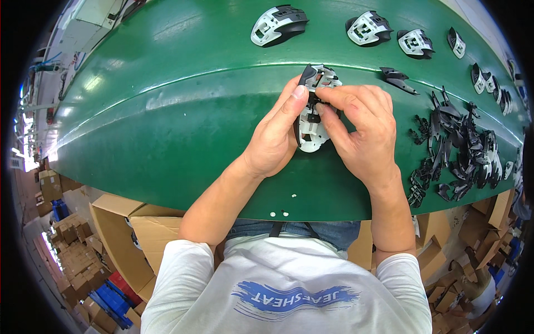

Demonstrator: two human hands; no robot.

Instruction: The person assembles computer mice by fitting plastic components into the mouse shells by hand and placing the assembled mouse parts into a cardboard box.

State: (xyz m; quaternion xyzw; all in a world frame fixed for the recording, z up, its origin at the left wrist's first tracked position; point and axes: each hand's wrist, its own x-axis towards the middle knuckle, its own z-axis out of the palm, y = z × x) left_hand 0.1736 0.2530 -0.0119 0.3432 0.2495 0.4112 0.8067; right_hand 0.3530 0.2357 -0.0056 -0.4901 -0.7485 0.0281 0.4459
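A white and black computer mouse shell [311, 139] is held above the green table, its inner side facing up. My left hand [271, 139] is closed around its left side, thumb pressed near the upper end. From the right, my right hand [367, 133] reaches over the shell with thumb and index finger pinched at its middle. A small black plastic part [314, 110] shows at those fingertips, inside the shell; its exact shape is partly hidden by the fingers.
Several mouse shells, including a large one [278, 25], stand along the far side of the green table [150, 139]. A black curved piece [398, 80] lies right of my hands, near a heap of black parts [459, 145]. Tiny white bits [272, 214] lie at the near edge; cardboard boxes [158, 236] stand below.
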